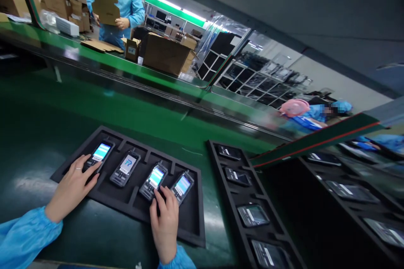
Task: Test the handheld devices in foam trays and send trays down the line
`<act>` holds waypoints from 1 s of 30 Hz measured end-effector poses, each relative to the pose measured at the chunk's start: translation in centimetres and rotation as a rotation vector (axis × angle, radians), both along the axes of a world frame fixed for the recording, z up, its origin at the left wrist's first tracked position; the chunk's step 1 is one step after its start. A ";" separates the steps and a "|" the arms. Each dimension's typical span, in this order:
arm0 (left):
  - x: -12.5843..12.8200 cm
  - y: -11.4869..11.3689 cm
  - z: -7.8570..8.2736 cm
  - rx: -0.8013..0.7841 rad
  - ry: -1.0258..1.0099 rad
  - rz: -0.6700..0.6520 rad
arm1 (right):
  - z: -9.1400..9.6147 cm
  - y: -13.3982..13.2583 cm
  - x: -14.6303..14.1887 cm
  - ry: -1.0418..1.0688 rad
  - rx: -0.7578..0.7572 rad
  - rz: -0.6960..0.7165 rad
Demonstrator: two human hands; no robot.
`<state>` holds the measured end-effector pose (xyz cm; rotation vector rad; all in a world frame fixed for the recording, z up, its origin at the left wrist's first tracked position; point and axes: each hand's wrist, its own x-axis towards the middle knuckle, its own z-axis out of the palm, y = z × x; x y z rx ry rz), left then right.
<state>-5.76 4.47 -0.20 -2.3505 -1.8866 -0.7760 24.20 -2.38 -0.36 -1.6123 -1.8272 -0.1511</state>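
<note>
Several handheld devices with keypads and short antennas lie in a black foam tray point(121, 202) in front of me. My left hand point(75, 180) rests its spread fingers on the lower part of the leftmost handheld device point(102, 152), whose screen glows blue and white. Beside it, a second handheld device point(125, 168) shows a logo on a white screen. My right hand point(166, 214) has its fingertips at the lower edge of the third handheld device point(154, 180), and its fingers partly cover the fourth handheld device point(183, 187). Both of those screens are lit.
To the right, another black tray point(221, 176) holds several devices with dark screens, and more lie in a tray farther right. Beyond the green bench, a person in blue point(116, 0) holds cardboard near a large brown box point(166, 54). A slanted green post point(315, 141) stands at right.
</note>
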 end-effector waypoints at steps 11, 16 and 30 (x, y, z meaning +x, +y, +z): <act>0.1 0.2 -0.3 -0.023 -0.026 -0.007 | 0.3 0.9 -0.2 -0.049 -0.106 -0.025; 0.1 0.2 -0.4 -0.013 -0.058 -0.005 | 0.1 0.8 -0.1 -0.050 -0.072 -0.014; 0.2 0.2 -0.1 0.002 -0.113 0.004 | 0.0 0.9 0.0 -0.052 -0.028 0.023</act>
